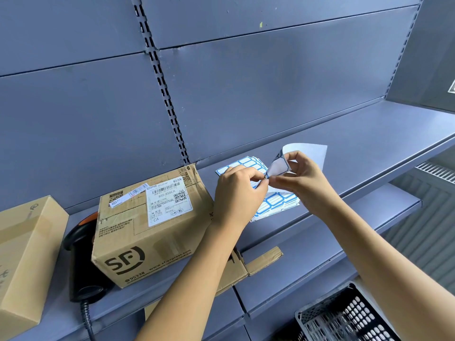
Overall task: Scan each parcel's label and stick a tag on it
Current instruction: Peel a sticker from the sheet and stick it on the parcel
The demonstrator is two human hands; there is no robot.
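A brown SF cardboard parcel (152, 230) with a white shipping label (168, 201) on top sits on the grey shelf (369, 141). To its right lie sheets of blue-bordered tags (273, 203). Above them my right hand (304, 183) holds a bent-up sheet of tags (305, 151), white back showing. My left hand (237, 193) pinches the corner of one tag (277, 167) that is curling off this sheet. A black scanner (82, 257) with an orange top stands left of the parcel, partly hidden behind it.
A second brown box (27, 254) stands at the far left of the shelf. A dark plastic basket (344, 316) sits below at the lower right. A loose cardboard flap (264, 258) juts from under the parcel. Lower shelves (307, 244) step out beneath.
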